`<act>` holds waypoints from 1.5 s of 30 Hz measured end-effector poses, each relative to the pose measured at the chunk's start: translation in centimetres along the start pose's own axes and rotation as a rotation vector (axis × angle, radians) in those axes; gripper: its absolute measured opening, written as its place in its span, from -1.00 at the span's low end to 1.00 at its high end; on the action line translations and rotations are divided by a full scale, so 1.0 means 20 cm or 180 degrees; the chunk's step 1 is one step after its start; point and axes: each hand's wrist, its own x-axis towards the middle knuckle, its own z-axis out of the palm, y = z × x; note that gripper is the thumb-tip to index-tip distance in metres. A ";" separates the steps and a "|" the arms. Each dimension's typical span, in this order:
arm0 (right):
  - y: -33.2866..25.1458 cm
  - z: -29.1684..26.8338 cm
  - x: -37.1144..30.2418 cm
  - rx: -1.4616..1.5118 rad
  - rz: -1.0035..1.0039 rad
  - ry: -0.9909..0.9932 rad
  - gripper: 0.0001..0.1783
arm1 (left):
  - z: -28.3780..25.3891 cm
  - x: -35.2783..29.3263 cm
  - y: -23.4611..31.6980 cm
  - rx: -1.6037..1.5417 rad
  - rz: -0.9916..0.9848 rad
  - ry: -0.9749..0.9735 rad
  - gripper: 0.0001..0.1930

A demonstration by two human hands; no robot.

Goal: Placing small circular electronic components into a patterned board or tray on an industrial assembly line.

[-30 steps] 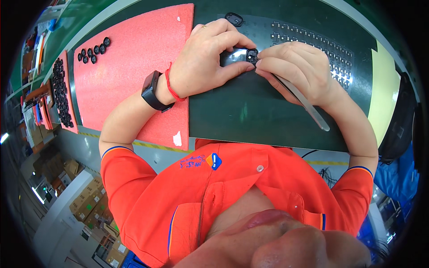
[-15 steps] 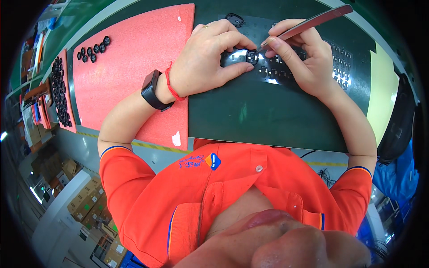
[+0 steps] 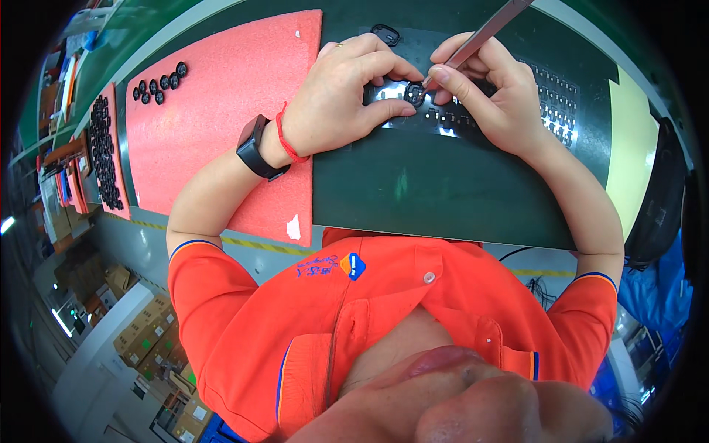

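My left hand (image 3: 343, 100) rests over the dark green mat, thumb and index finger closed on the edges of a small black oval plastic part (image 3: 415, 93). Metal tweezers (image 3: 484, 37) are pinched between the thumb and fingers of my right hand (image 3: 498, 100). The tweezer tips reach down to the black part; whether they grip anything there is too small to tell. Under and beside my hands lies a clear film sheet (image 3: 558, 111) with rows of small dark pieces. Another black oval part (image 3: 385, 34) lies just beyond my left fingers.
A pink foam sheet (image 3: 214, 148) covers the left of the table, with several round black parts (image 3: 162, 83) on it. Farther left, another pink strip carries many black parts (image 3: 105, 151). Pale yellow paper (image 3: 634, 155) and a black case (image 3: 663, 196) lie at the right.
The tweezers have tilted steeper, their upper end swinging left and away from me. My right hand has shifted slightly left. My left hand keeps its hold on the black part.
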 end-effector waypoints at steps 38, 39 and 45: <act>-0.01 0.01 0.06 0.1098 0.0485 0.0505 -0.83 | -0.44 0.44 -0.82 0.1805 -0.0078 0.1259 -0.72; 0.01 0.00 0.05 0.1015 0.0486 0.0492 -0.84 | -0.42 0.45 -0.80 0.1711 -0.0087 0.1304 -0.72; 0.03 -0.02 0.03 0.0717 0.0344 0.0174 -0.83 | -0.30 0.32 -0.28 0.0634 -0.0231 0.1026 -0.76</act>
